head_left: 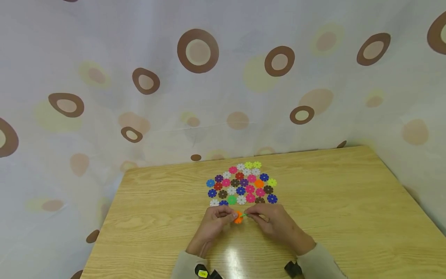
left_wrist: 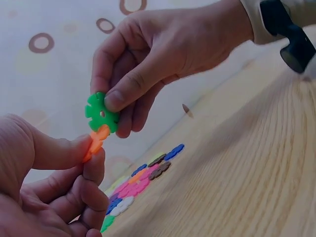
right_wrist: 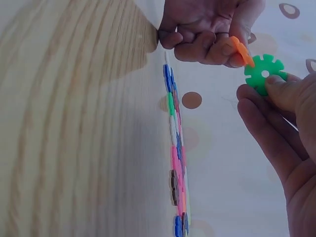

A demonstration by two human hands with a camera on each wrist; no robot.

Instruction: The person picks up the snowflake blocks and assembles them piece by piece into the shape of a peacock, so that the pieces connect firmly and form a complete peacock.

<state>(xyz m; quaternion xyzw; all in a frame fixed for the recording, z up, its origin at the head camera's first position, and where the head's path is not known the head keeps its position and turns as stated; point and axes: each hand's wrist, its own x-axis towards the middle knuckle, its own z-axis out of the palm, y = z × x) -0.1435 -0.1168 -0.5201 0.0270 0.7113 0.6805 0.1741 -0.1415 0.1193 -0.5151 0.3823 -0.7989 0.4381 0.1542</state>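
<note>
Green disc [right_wrist: 256, 75] smooth plastic; tabletop [head_left: 156, 217] glossy wood-grain

The orange disc [left_wrist: 97, 143] is small, flat and scalloped at the rim; the left hand [head_left: 214, 224] pinches it between thumb and finger, covering part of it. The green disc [right_wrist: 253, 81] is round and thin, with short slots cut all round its edge and a small hole in its middle; the thumb and fingers of the right hand [head_left: 277, 225] pinch it at one side. Both are held above the surface [head_left: 156, 217]. Their rims meet, the orange one set at an angle to the green, and how deeply they interlock is unclear.
</note>
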